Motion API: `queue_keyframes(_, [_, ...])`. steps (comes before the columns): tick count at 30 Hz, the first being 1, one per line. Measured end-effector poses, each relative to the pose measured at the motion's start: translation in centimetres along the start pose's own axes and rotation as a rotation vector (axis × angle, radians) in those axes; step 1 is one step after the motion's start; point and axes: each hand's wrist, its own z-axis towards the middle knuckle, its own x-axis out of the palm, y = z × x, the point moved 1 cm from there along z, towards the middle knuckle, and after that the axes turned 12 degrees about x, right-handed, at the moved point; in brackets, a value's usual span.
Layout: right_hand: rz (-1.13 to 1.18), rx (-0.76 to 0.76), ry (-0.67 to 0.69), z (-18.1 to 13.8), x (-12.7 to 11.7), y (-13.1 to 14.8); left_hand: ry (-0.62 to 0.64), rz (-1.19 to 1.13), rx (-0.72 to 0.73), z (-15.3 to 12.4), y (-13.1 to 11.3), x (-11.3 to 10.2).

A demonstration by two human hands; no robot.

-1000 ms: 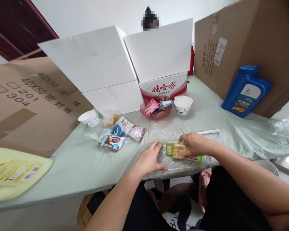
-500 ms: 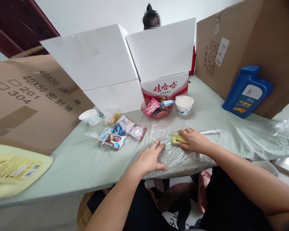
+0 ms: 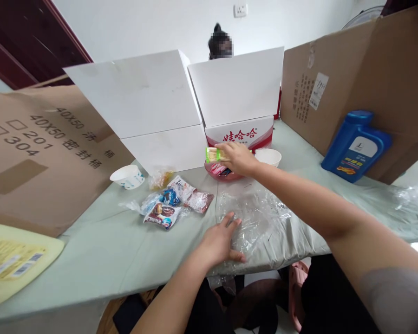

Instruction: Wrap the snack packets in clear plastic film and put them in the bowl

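Observation:
My right hand [image 3: 237, 157] is closed around a pale yellow snack packet [image 3: 212, 154] with green ends, held over the pink bowl [image 3: 212, 174]. Pink and dark wrapped snacks show in the bowl, partly hidden by the hand. My left hand [image 3: 223, 239] lies with fingers spread on the left side of a clear crinkled plastic sheet or bag [image 3: 256, 222] near the table's front edge. Left of that hand, several wrapped snacks lie in a heap, among them a white and brown packet [image 3: 163, 215] and a blue one [image 3: 170, 197].
White paper bowls stand at the left [image 3: 127, 177] and behind my right wrist [image 3: 270, 157]. White boxes [image 3: 135, 93] rise at the back, with a person's head behind. Cardboard boxes [image 3: 45, 157] flank the table; a blue jug [image 3: 357, 146] and pale yellow jug [image 3: 17, 264] stand nearby.
My right hand has lifted the snack packet off the plastic and carried it forward and left over the pink bowl. My left hand stays on the plastic. The view has tilted up slightly.

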Motion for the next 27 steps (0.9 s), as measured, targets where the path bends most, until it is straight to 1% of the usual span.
queue_keyframes(3, [-0.055, 0.017, 0.139, 2.0, 2.7, 0.3, 0.011, -0.012, 0.002, 0.0, 0.0, -0.1])
queue_keyframes(5, [-0.073, 0.055, 0.17, 2.6, 3.3, -0.6, 0.017, -0.011, -0.002, -0.1, -0.1, -0.2])
queue_keyframes(7, [-0.121, 0.163, 0.146, 2.9, 2.6, -2.7, 0.03, -0.005, -0.005, -0.1, -0.3, -0.4])
queue_keyframes(9, [-0.233, 0.312, 0.153, 3.0, 1.1, -5.6, 0.049, 0.001, -0.003, -0.1, -0.3, -0.6])
queue_keyframes(10, [-0.311, 0.362, 0.228, 2.9, 0.4, -7.1, 0.054, 0.0, -0.004, -0.1, -0.3, -0.6])
queue_keyframes(13, [-0.365, 0.391, 0.395, 1.9, -1.4, -11.0, 0.043, -0.014, -0.011, -0.1, -0.3, -0.7])
queue_keyframes(16, [-0.407, 0.413, 0.526, -0.1, -1.9, -12.9, 0.021, -0.02, -0.002, -0.2, -0.3, -0.6])
queue_keyframes(19, [-0.441, 0.419, 0.591, -1.7, -1.9, -12.9, 0.011, -0.013, 0.006, -0.2, -0.4, -0.6])
queue_keyframes(21, [-0.461, 0.412, 0.582, -2.7, -2.3, -12.0, -0.003, -0.004, 0.002, -0.4, -0.5, -0.7])
queue_keyframes(22, [-0.461, 0.393, 0.531, -3.2, -2.7, -11.3, -0.017, 0.001, -0.004, -0.5, -0.6, -0.7])
queue_keyframes(23, [-0.44, 0.356, 0.449, -3.9, -3.1, -10.5, -0.034, 0.005, -0.012, -0.6, -0.7, -0.7])
queue_keyframes(25, [-0.312, 0.239, 0.269, -5.8, -3.9, -8.4, -0.061, 0.009, -0.026, -1.0, -1.0, -0.8])
queue_keyframes(26, [-0.197, 0.168, 0.23, -7.1, -4.2, -7.3, -0.073, 0.007, -0.026, -1.2, -1.1, -0.9])
queue_keyframes(27, [-0.08, 0.121, 0.289, -8.6, -4.3, -6.2, -0.091, 0.003, -0.022, -1.4, -1.3, -1.0])
